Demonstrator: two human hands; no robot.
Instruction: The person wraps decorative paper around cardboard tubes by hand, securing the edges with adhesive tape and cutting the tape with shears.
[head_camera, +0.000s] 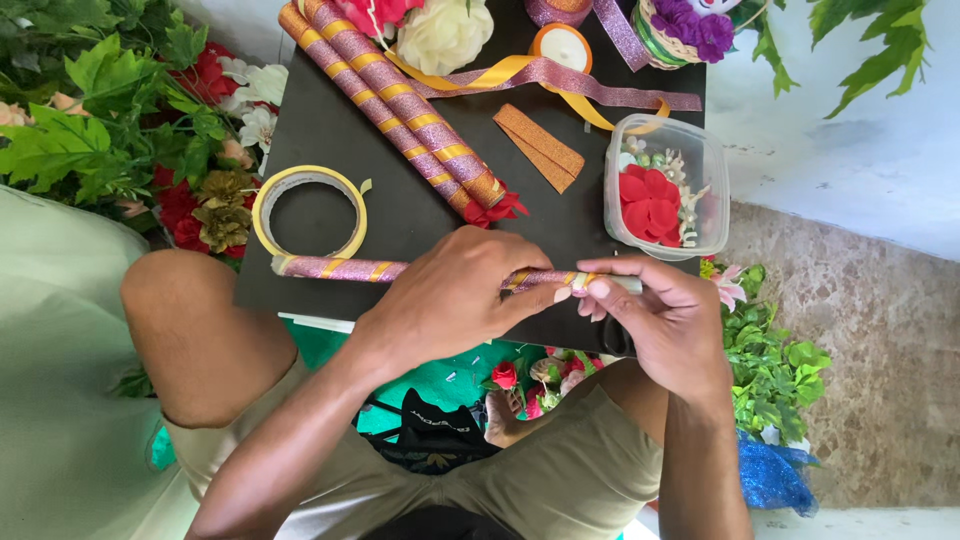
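- Two hands on one glitter-wrapped stick (340, 268), pink with gold bands, lying across the near edge of the black counter (400, 215).
- Left hand (450, 295): grip wrapped over the stick's middle.
- Right hand (665, 315): grip pinching the stick's right end, thumb and forefinger pressed together on the gold ribbon there.
- Two finished sticks (400, 110), side by side, diagonal, further back.
- Yellow tape roll (308, 212) just behind the held stick's left end.
- Clear plastic tub (665, 185) with red fabric flowers, right.
- Orange glitter strips (540, 147), centre.
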